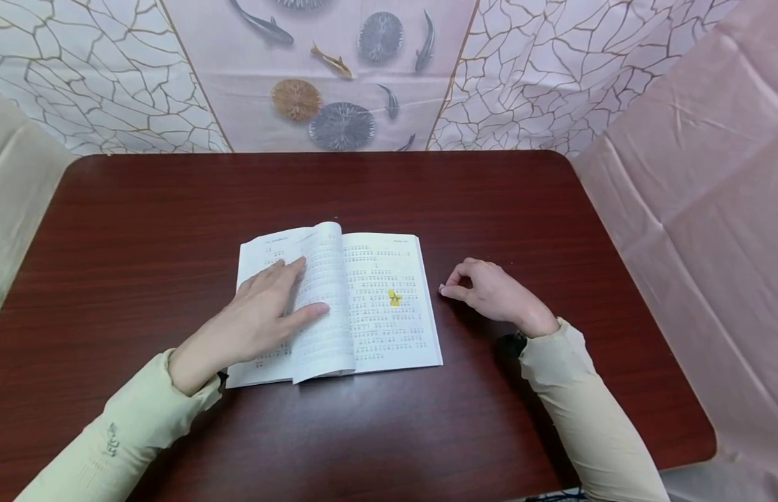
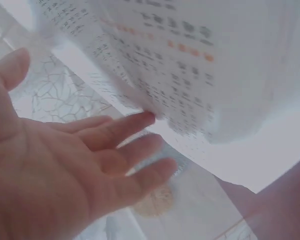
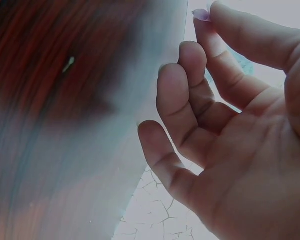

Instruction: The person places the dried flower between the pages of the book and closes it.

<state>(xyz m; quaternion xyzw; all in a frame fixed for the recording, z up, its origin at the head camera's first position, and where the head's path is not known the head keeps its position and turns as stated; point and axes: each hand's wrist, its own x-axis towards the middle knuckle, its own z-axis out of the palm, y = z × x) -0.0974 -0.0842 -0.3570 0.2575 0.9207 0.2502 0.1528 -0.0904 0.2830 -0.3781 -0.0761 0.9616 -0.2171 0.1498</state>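
Observation:
An open book (image 1: pixel 395 341) with printed pages lies on the dark red table. My left hand (image 1: pixel 254 317) is spread over its left side, thumb and fingers extended. The fingers touch a partly lifted, curving page (image 1: pixel 326 341); the left wrist view shows a fingertip against the paper (image 2: pixel 190 85). On the right-hand page sits a small yellow flower (image 1: pixel 394 298) with a dark centre. Just right of the book, my right hand (image 1: pixel 492 293) pinches a tiny pale purple piece (image 3: pixel 202 15), perhaps a petal, between thumb and forefinger. Its exact kind is too small to tell.
The brown-red table (image 1: pixel 521 202) extends around the book on all sides. A patterned cloth (image 1: pixel 339 77) hangs behind it, and a pale pink cloth (image 1: pixel 696 209) hangs at the right. A tiny pale green thing (image 3: pixel 69 64) shows against the tabletop in the right wrist view.

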